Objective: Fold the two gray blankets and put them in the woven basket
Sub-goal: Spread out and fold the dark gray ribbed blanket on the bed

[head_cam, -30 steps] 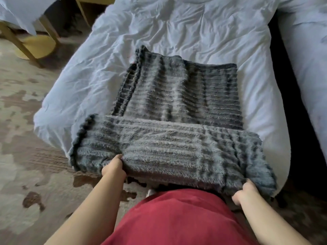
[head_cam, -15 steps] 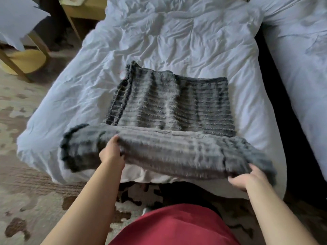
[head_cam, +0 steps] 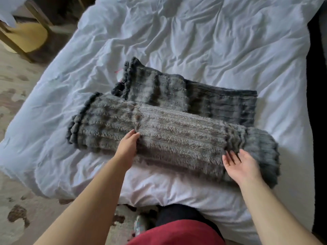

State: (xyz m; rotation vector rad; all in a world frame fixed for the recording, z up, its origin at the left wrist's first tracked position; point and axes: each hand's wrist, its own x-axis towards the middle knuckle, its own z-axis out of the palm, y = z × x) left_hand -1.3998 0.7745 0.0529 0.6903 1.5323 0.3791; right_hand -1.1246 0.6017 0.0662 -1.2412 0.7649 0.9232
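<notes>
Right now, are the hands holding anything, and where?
Right hand is open, holding nothing. Left hand touches the folded gray blanket at its near edge; a grip cannot be told.

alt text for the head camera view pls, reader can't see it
A gray ribbed blanket lies partly folded on a rumpled white bed, its near part doubled into a thick band. A person at the bed's near edge touches the band with the left hand, while the right hand lies palm up, fingers straight, at its right end.
</notes>
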